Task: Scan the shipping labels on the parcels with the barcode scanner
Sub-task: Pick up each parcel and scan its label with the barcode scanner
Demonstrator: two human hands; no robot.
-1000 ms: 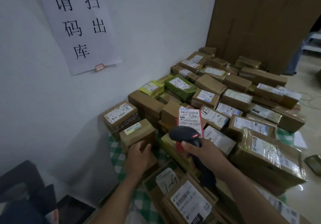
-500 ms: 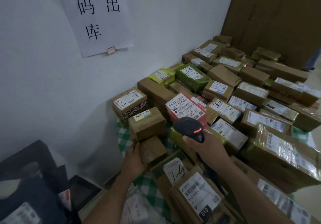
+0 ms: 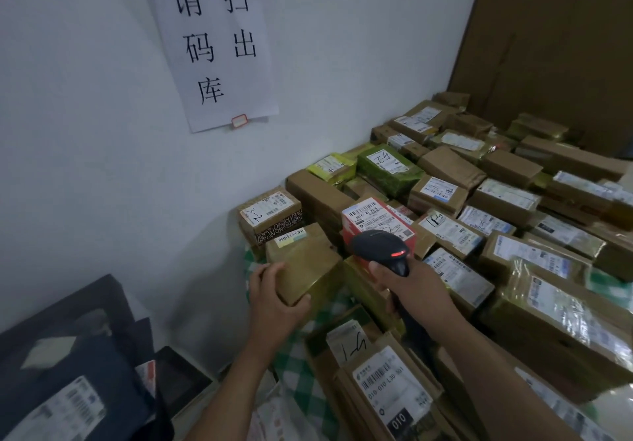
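My right hand (image 3: 414, 286) grips a black barcode scanner (image 3: 380, 249) with a red light lit on its back. Its head points at a red parcel (image 3: 356, 231) whose white shipping label (image 3: 375, 216) faces up. My left hand (image 3: 274, 298) holds the near corner of a small brown taped parcel (image 3: 305, 262), with the thumb on its front and fingers on its left side. That parcel carries a small barcode label (image 3: 291, 236) at its top edge. Several more labelled parcels cover the table.
A brown box marked "3-2" (image 3: 270, 213) stands by the white wall. A green parcel (image 3: 388, 170) lies further back. Labelled cartons (image 3: 394, 389) lie near my arms on a green checked cloth (image 3: 291, 362). Dark bags (image 3: 68, 372) sit at lower left. A paper sign (image 3: 212, 43) hangs on the wall.
My left hand has moved from the lower small box up onto the brown taped parcel. The red parcel's label went from upright to lying flat, and the scanner now shows a red light.
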